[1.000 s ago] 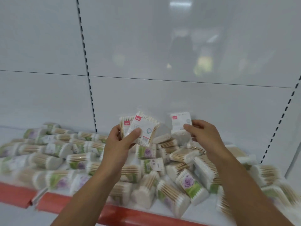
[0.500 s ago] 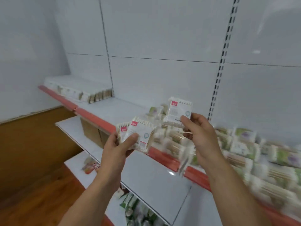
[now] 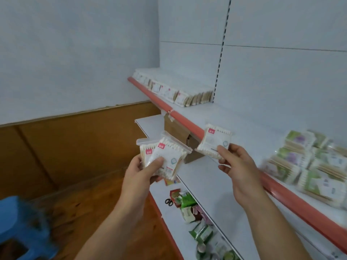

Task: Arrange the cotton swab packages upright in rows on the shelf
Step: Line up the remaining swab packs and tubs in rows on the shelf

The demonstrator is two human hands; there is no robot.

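L hand: grips 2 swab pkgs, fanned under thumb, prob. batching for one trip.
R hand: pinches single pkg by lower edge, label up.
Rows: upright at shelf far end.
Loose pile: right, unsorted.

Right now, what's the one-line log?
left hand grips two packages | right hand pinches one package | neat rows far end | loose pile at right

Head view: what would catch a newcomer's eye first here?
Two hands in the middle: the left hand holds two swab packs, the right hand pinches a third pack. Behind them a red-edged shelf carries a neat row at its far end and a loose pile at the right.
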